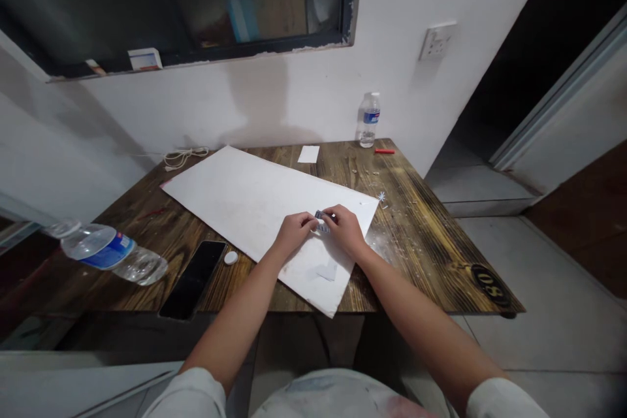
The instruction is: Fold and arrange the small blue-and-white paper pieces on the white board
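Both my hands come together over the right part of a large white board (235, 196) that lies slanted on the table. Between the fingertips is a small dark-and-white piece (321, 215), partly covered and too small to name. My left hand (295, 233) pinches its left side with thumb and fingers. From the right, my right hand (347, 230) has its fingers closed on the same piece. Just below the hands, small white paper pieces (326, 271) lie on the board. A pale snowflake-shaped cutout (381, 196) is by the board's right corner.
A dark wooden table (416, 248) carries a phone (193, 279), a white cap (230, 258), a white card (308, 154), a red stick-like item (385, 151) and a cable (186, 157). Water bottles stand at left (115, 251) and back right (369, 121). Small scraps dot the right side.
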Demonstrator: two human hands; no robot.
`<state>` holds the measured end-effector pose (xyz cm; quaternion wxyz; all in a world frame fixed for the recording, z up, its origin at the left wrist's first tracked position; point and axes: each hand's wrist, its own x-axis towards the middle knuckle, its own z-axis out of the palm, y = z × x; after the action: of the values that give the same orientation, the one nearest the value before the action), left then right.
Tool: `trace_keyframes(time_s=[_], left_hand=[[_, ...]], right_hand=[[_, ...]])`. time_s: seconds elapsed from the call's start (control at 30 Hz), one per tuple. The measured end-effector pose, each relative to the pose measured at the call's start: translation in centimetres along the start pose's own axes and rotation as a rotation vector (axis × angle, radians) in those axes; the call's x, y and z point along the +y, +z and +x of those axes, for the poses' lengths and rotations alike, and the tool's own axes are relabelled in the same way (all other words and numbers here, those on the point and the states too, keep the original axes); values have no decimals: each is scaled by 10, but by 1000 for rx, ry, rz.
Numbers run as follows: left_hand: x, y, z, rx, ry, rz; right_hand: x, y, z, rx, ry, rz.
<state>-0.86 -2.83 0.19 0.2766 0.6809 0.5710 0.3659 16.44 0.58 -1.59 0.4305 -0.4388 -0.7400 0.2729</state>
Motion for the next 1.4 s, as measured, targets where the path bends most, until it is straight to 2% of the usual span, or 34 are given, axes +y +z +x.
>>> trace_keyframes(time_s=[0.23, 0.37, 0.53, 0.7, 0.83, 0.97, 1.17, 1.3, 1.4], left_hand=[[-8, 3, 2, 117, 15, 190], [-7, 4, 2, 132, -6, 183], [-7, 3, 1, 150, 18, 193], [-8, -2, 2, 81, 89, 309], [-7, -3, 1, 18, 171, 414], [-7, -3, 0, 8, 178, 468], [-7, -2, 1, -35, 165, 420], [-8, 0, 2, -70, 200, 332], [-9, 0, 2, -67, 189, 303]], right_hand=[[-4, 2, -3, -187, -69, -80], [-4, 3, -5, -222, -125, -201], [-3, 1, -5, -196, -76, -255], [0, 1, -3, -145, -17, -227], [-3, -1, -4, -148, 21, -233], [-6, -6, -4, -183, -9, -311], [-7, -9, -5, -210, 11, -473], [-10, -10, -4, -267, 3, -425], [-12, -11, -4, -242, 25, -373]])
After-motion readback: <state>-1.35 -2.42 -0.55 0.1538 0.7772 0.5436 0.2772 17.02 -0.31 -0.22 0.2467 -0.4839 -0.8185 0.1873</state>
